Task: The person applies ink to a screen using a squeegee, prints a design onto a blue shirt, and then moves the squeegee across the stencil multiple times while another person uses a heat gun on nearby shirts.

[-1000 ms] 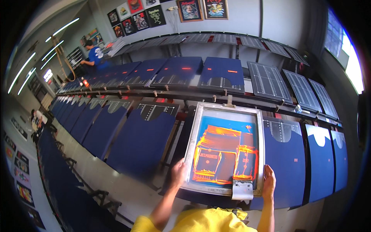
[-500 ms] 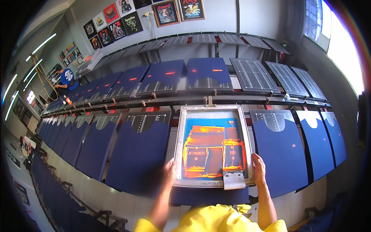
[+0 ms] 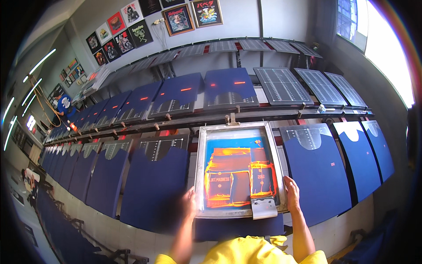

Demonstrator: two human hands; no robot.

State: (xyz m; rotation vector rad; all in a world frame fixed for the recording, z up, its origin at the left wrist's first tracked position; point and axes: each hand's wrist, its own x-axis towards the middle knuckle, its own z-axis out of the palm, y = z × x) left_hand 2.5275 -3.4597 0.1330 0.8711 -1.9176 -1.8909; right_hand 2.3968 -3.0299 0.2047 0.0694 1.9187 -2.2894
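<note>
A screen-printing frame (image 3: 199,176) with a metal rim lies over a navy shirt (image 3: 239,226) on a board in front of me. Orange ink (image 3: 228,158) is smeared in blocks across its blue mesh. A metal squeegee (image 3: 263,208) rests at the near right corner, across the rim. My left hand (image 3: 190,203) grips the frame's left side near the bottom, its fingers partly hidden. On the opposite side my right hand (image 3: 292,193) holds the right rim, fingers along the edge. At the frame's far end, a small bracket (image 3: 233,118) meets the rail.
Navy shirts on boards flank the frame, one to the left (image 3: 154,189) and one to the right (image 3: 318,176). Beyond the long rail (image 3: 184,122) stand more shirts and bare marked boards (image 3: 283,86). A person in a blue shirt (image 3: 65,105) is far left.
The whole view has tilted and shifted slightly, so the frame and tables sit a little further left and lower. Both hands stay on the frame's sides.
</note>
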